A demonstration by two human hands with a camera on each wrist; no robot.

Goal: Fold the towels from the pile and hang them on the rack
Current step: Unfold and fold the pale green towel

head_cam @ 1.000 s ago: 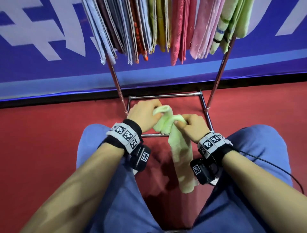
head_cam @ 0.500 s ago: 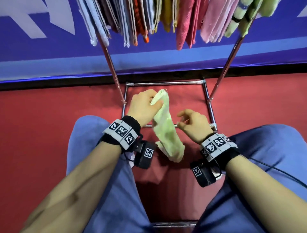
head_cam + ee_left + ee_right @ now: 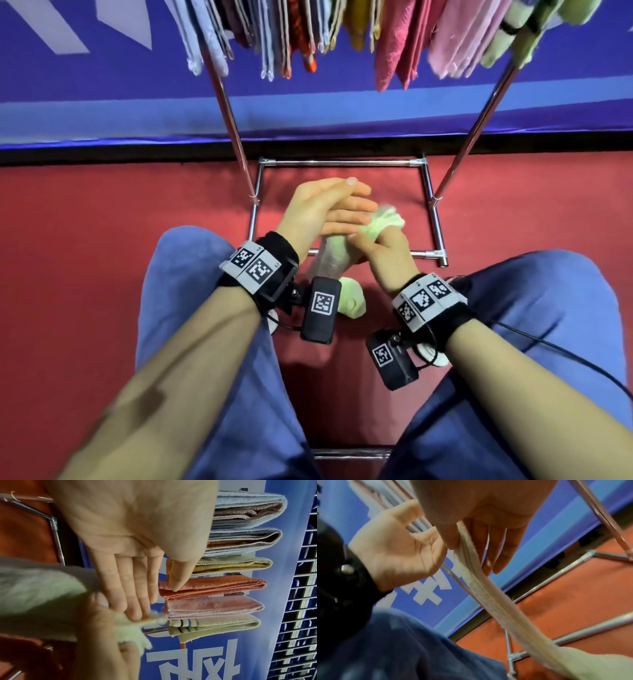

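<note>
Green towel (image 3: 383, 222) passed to right hand (image 3: 387, 255), grip pinching it; left hand (image 3: 325, 209) spread flat; rack (image 3: 342, 163) full.

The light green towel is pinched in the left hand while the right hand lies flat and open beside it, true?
Not quite: the hands are swapped. The right wrist view shows the right hand pinching the light green towel, and the left hand flat and open beside it.

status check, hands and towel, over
Left hand open, fingers straight beside the light green towel. Right hand pinches its top, rest hanging. Rack ahead, already crowded with hung towels.
</note>
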